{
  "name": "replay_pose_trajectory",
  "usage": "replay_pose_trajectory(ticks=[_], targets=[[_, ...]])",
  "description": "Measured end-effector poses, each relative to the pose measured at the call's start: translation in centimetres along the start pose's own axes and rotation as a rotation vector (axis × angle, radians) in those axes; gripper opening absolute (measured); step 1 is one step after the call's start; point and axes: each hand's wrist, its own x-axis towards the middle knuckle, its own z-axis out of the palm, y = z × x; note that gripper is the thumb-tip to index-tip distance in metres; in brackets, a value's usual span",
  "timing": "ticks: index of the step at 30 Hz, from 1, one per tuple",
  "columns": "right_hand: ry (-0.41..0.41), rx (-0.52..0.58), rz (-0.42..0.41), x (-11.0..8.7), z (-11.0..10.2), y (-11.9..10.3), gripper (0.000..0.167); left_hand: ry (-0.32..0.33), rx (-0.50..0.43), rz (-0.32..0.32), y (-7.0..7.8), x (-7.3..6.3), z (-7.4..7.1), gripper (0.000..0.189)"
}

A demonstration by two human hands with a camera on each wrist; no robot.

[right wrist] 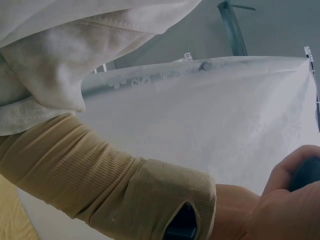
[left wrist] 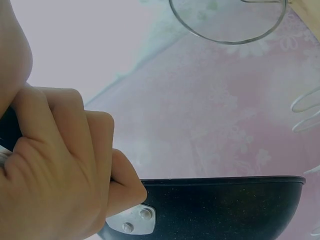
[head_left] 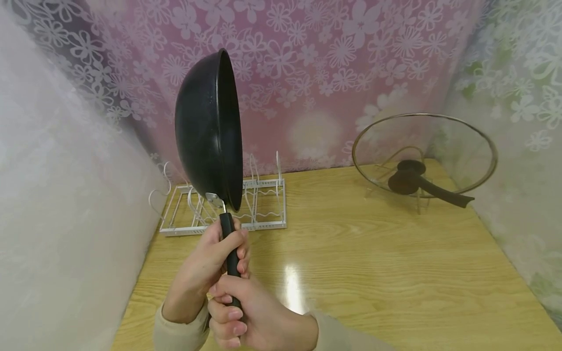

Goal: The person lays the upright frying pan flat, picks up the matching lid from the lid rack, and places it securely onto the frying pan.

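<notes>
A black wok (head_left: 208, 122) is held up on its side, its bowl above the hands and its open face toward the right. My left hand (head_left: 215, 256) grips the upper part of its black handle (head_left: 232, 265), just below the silver bracket (head_left: 215, 199). Lower on the same handle, my right hand (head_left: 250, 309) has its fingers curled round the end. In the left wrist view, curled fingers lie close to the riveted bracket (left wrist: 132, 220). The right wrist view catches a tan sleeve (right wrist: 165, 195) and part of a hand round the dark handle.
Behind the wok, a white wire rack (head_left: 263, 226) with upright loops stands on the wooden table (head_left: 373, 273). To the right, a glass lid (head_left: 456, 151) with a dark knob and handle leans on a small wire stand. Flowered curtains (head_left: 298, 73) enclose the table.
</notes>
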Motion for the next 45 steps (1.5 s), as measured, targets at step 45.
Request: replay_pose_trajectory(ticks=[45], targets=[[-0.105,0.004,-0.199,-2.9,0.1,0.9,0.028,-0.076,-0.132,-0.023,0.1,0.2,3.7,0.011]])
